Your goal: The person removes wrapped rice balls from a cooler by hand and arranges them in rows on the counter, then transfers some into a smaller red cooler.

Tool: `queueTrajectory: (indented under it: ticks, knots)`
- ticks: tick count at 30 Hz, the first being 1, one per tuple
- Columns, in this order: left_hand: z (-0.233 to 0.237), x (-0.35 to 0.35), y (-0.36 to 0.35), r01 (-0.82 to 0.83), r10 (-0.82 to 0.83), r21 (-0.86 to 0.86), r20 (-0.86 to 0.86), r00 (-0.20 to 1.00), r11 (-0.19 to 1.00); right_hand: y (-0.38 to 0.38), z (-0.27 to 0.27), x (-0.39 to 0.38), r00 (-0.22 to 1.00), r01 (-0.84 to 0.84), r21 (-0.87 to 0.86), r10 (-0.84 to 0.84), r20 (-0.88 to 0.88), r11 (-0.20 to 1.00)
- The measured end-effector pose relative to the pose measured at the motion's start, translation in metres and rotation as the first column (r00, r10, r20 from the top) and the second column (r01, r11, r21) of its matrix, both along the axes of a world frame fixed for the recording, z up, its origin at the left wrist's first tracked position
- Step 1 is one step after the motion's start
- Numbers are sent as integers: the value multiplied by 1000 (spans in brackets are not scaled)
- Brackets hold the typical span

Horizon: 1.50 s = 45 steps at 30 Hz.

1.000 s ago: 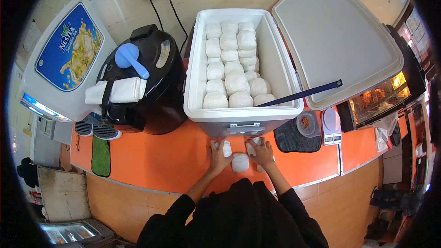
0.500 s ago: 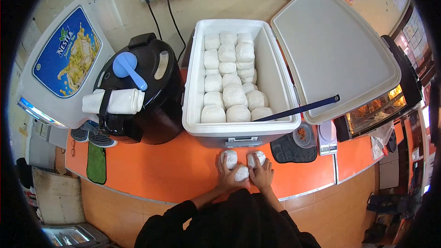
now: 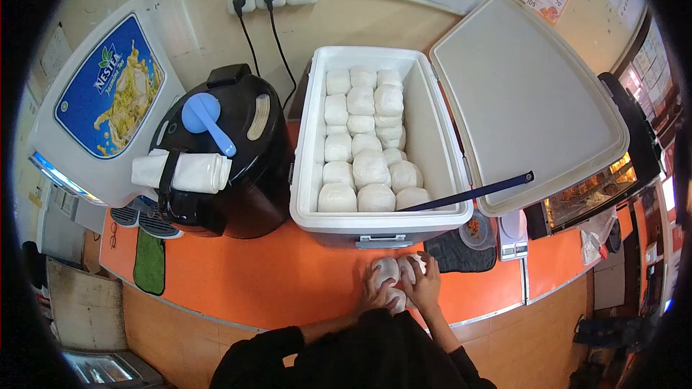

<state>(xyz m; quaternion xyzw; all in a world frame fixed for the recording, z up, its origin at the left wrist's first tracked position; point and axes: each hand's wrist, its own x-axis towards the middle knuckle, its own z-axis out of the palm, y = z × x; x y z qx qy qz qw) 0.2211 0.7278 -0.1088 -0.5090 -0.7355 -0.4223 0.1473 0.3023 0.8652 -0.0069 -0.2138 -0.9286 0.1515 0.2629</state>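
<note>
Three round white wrapped bundles lie close together on the orange counter (image 3: 288, 274), in front of the cooler box. My left hand (image 3: 373, 292) curls around the left bundle (image 3: 387, 269) and the near bundle (image 3: 395, 300). Fingers of my right hand (image 3: 424, 287) wrap over the right bundle (image 3: 408, 268) from its right side. The open white cooler (image 3: 306, 205) holds several similar white bundles (image 3: 371, 168) in rows, some stacked. A dark blue bar (image 3: 476, 191) rests across its front right corner.
A black urn (image 3: 249, 202) with a blue scoop (image 3: 209, 122) stands left of the cooler, beside a drink dispenser (image 3: 108, 86). The cooler lid (image 3: 533, 108) leans at the right. Near it are a black cloth (image 3: 450, 256), a small container (image 3: 476, 233) and a scale (image 3: 513, 234).
Both hands and the three bundles have shifted right along the counter. The bundles sit closer together, and my hands are wrapped more around them. The whole view has tilted slightly.
</note>
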Motion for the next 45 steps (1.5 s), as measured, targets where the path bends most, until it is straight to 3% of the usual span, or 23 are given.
queueTrajectory:
  ticks: [2,5,6,7,9,11,12,13,15,17,19,22,24,27,29,31,33,37,39,40,41,43,45]
  knots:
    - [28,-29,-16,142,-153,152,61,986,978,-2,75,-19,986,-96,42,101,-133,994]
    - [147,-88,-37,205,-100,278,-347,933,938,2,193,-61,873,-262,226,330,-359,938]
    - [187,-110,-32,217,-6,373,-493,870,902,7,219,-85,892,-300,135,328,-310,944]
    - [225,-127,-31,159,-16,291,-440,898,943,12,238,-108,906,-333,46,333,-262,942]
    - [309,-157,-12,54,-29,117,-202,979,992,31,232,-148,931,-325,33,314,187,945]
    - [329,-190,12,207,-194,-77,148,970,975,52,206,-189,651,-366,-181,390,651,913]
    - [330,-208,18,228,-123,-470,243,962,853,52,190,-204,589,-355,-225,404,700,907]
    - [316,-226,34,227,-124,-465,242,962,856,51,176,-216,518,-340,-270,419,746,901]
    - [281,-257,69,339,-146,-929,319,936,145,58,148,-237,489,-346,-274,422,763,897]
    - [264,-268,77,360,-107,-911,344,933,202,62,136,-243,415,-337,-349,470,779,875]
    - [251,-275,88,366,-201,-929,348,916,60,61,137,-243,373,-271,-408,486,790,872]
    - [263,-272,82,519,-210,-850,493,844,92,55,148,-244,375,-181,-520,547,749,835]
    - [250,-277,85,500,-94,-865,494,864,49,56,152,-250,237,-272,-442,505,830,855]
    - [259,-274,79,540,-207,-822,505,838,181,63,167,-232,299,-235,-574,621,725,784]
    - [265,-266,75,416,-141,-880,392,909,231,54,198,-218,369,-241,-482,539,757,843]
    - [262,-263,69,269,-131,-883,236,963,385,58,229,-188,654,-85,-600,499,569,796]
    - [266,-263,68,283,-161,-855,235,959,435,64,258,-163,769,-192,-589,493,407,785]
    - [295,-253,58,447,-200,-681,413,888,579,53,312,-90,769,-537,-617,634,-77,575]
    - [306,-251,48,593,-230,-109,854,466,798,46,302,-65,563,-707,-666,758,-329,236]
    - [312,-250,40,586,-347,159,911,224,795,41,291,-59,477,-727,-674,802,-359,131]
    - [320,-248,30,510,-464,410,885,-24,756,36,273,-56,388,-736,-676,835,-390,27]
    - [328,-234,7,233,-654,749,657,-375,620,13,219,-62,416,-581,-812,837,-356,-57]
    - [340,-213,-23,12,-720,798,550,-423,602,-7,146,-77,463,-550,-832,855,-234,70]
